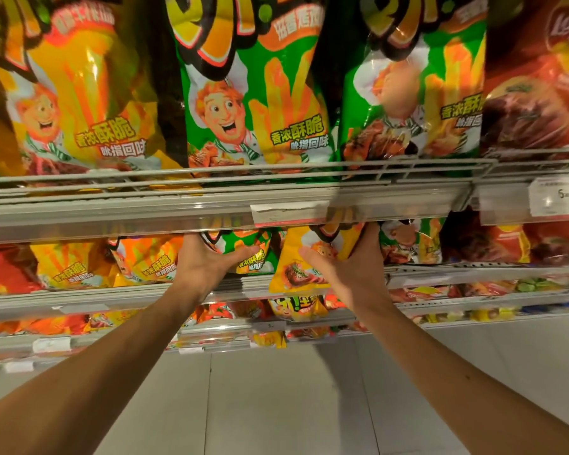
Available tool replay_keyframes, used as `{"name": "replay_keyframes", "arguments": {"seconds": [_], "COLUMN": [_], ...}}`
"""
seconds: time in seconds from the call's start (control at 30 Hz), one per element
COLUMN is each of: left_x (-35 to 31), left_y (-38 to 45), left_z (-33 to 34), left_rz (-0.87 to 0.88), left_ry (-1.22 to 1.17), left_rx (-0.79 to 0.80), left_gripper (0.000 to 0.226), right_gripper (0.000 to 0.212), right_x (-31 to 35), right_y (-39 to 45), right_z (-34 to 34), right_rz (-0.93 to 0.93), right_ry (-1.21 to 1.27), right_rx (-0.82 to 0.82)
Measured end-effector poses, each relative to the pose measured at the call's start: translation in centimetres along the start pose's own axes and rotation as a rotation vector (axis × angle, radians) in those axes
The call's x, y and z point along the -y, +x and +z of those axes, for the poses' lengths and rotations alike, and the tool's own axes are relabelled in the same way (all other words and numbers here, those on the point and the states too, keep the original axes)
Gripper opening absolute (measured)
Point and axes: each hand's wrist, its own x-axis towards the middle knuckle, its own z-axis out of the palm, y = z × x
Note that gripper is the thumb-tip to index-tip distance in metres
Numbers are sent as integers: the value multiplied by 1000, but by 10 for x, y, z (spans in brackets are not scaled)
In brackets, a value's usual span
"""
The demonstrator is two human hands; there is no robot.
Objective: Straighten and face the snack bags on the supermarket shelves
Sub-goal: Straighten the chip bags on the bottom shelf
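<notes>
Both hands reach under the upper shelf rail (211, 205) to the second shelf. The left hand (204, 264) grips a small green bag (247, 254), its thumb stretched across the glossy front and its fingers hidden behind the top edge. The right hand (349, 267) holds a small yellow bag (296, 267) by its right side, thumb lying across the front and fingers curled up round the top under the rail. The yellow bag hangs tilted, its lower edge drooping over the front lip of the second shelf (145, 297), just beside the green bag.

On the upper shelf stand four large bags in shiny, crinkled foil: one big yellow bag (76, 93) at the left, two big green bags (253, 103) in the middle (the right one is creased and catches a glare), and a red bag (539, 87) at the far right. A thin wire guard (276, 169) runs along their bases, above the clear plastic rail with a paper price tag (555, 198).

More small orange bags (79, 264) sit left of the hands. Lower shelves hold further packets, too blurred to count. The floor (276, 405) is pale, smooth tile.
</notes>
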Motion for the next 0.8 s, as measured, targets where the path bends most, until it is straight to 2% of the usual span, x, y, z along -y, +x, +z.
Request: {"name": "replay_keyframes", "arguments": {"seconds": [0.13,0.37,0.6,0.8], "left_x": [-3,-20,-37,-42], "left_y": [-13,-30,-34,-32], "left_z": [17,70,124,149], "left_rz": [45,110,159,94], "left_ry": [50,128,213,256], "left_rx": [-84,-144,-114,-46], "left_gripper": [87,73,50,53], "right_gripper": [100,95,96,100], "right_x": [-12,-58,-83,-85], "right_y": [-20,-71,-85,-74], "right_z": [-21,-70,-112,-131], "right_rz": [47,177,189,208], "right_ry": [12,21,12,14], "right_rx": [-7,-105,-169,-164]}}
